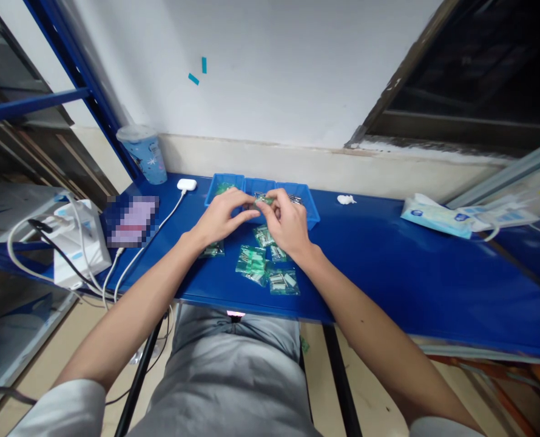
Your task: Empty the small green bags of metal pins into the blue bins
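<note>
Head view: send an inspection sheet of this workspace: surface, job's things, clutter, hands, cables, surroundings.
Surface: glossy blue tabletop.
Job's things: green-tinted bags of small parts, some overlapping, in front of blue bins.
Clutter: patterned cup, pixelated item and white case at left; white scrap and soft pack at right.
Hands: right hand appears to pinch a small green bag; left hand beside it, grip unclear.
Cables: white cable and black cable near the power strip at left.
Surroundings: pale wall with two teal strips; dark window at right.
</note>
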{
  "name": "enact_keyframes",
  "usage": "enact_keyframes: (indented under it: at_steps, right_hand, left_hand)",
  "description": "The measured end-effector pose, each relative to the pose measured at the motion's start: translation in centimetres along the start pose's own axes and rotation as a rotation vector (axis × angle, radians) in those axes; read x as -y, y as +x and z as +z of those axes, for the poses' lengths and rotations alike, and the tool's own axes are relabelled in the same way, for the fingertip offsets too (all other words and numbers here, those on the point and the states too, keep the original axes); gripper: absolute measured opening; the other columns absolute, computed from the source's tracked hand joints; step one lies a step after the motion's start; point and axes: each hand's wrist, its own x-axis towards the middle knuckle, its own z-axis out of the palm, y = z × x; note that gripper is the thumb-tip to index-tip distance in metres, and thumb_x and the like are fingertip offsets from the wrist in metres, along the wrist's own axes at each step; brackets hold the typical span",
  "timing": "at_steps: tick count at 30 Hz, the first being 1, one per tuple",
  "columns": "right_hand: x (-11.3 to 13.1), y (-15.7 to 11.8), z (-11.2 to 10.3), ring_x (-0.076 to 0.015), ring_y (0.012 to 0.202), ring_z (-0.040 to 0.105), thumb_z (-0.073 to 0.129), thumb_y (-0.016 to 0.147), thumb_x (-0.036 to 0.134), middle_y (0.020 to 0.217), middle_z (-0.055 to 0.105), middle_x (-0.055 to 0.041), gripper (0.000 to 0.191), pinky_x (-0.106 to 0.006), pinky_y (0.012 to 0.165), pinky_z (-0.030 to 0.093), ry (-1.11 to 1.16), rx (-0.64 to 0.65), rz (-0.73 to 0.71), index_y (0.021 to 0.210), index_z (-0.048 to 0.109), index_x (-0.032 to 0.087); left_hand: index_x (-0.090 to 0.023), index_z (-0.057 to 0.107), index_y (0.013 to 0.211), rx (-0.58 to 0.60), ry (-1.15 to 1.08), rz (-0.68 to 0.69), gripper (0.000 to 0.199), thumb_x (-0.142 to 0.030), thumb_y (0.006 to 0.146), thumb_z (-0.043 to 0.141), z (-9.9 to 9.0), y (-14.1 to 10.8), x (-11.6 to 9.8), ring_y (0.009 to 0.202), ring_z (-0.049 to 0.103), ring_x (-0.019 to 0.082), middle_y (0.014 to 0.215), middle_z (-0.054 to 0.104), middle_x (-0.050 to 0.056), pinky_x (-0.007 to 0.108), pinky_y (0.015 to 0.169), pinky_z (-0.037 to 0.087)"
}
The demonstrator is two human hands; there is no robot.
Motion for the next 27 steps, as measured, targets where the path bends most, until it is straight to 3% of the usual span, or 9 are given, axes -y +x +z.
enact_keyframes:
  at_steps: [18,27]
  right_hand:
    - [0.38,-0.01,-0.07,-0.0143,0.063,0.061,0.049,0.109,0.044,0.077,0.070,0.0005,0.031,-0.029,0.068,0.045,0.005,0.049,-0.056,0.123,0.066,0.021]
    - [0.64,0.33,-0.19,-0.0201,0.080,0.064,0.059,0.105,0.043,0.102,0.065,-0.0085,0.024,-0.035,0.073,0.050,-0.055,-0.095,-0.139,0.102,0.070,0.022]
  left_hand:
    - [-0.018,0.070,0.104,-0.015,0.055,0.021,0.034,-0.046,0.110,0.051,-0.01,-0.12,0.09,0.087,0.061,0.020,0.093,0.072,0.006,0.035,0.084,0.050]
    - [-0.019,0.071,0.111,-0.104,-0.030,0.027,0.023,-0.039,0.107,0.059,0.36,-0.15,0.09,0.097,0.067,0.020,0.111,0.076,0.008,0.033,0.086,0.054]
